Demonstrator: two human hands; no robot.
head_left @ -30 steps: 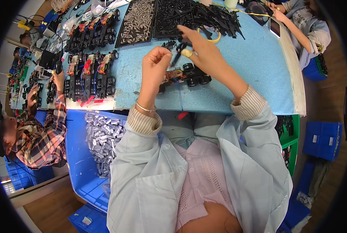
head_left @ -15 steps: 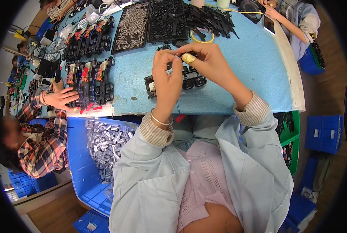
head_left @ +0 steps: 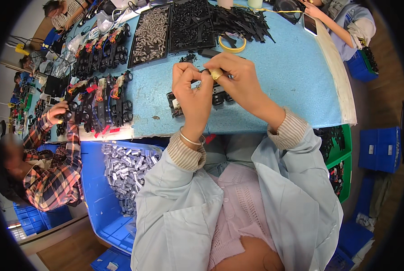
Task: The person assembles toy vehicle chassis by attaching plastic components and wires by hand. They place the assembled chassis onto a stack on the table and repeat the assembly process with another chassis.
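Note:
My left hand (head_left: pixel 193 88) and my right hand (head_left: pixel 240 81) meet above the blue work mat, fingertips pinched together. Between them is a small dark piece (head_left: pixel 205 71), mostly covered by fingers; its kind cannot be made out. Yellow tape (head_left: pixel 216 73) wraps a digit of my right hand. Directly below my hands lies a small black wheeled chassis (head_left: pixel 218 98), partly hidden by them. A light-coloured block shows at its left end. Just beyond my fingers, several tiny black parts (head_left: pixel 189 58) lie loose beside a dark elongated object (head_left: pixel 209 53).
Trays of silvery metal parts (head_left: pixel 150 36) and black pieces (head_left: pixel 190 27) stand at the back, near a yellow tape roll (head_left: pixel 232 44). Assembled wheeled chassis (head_left: pixel 104 101) fill the left. A blue bin (head_left: pixel 95 194) of metal parts adjoins my lap. A co-worker's hand (head_left: pixel 57 112) works at left.
My hands stay pinched together and have shifted slightly left. At the left, the co-worker's hand has moved off the chassis row and now holds a dark wheeled part.

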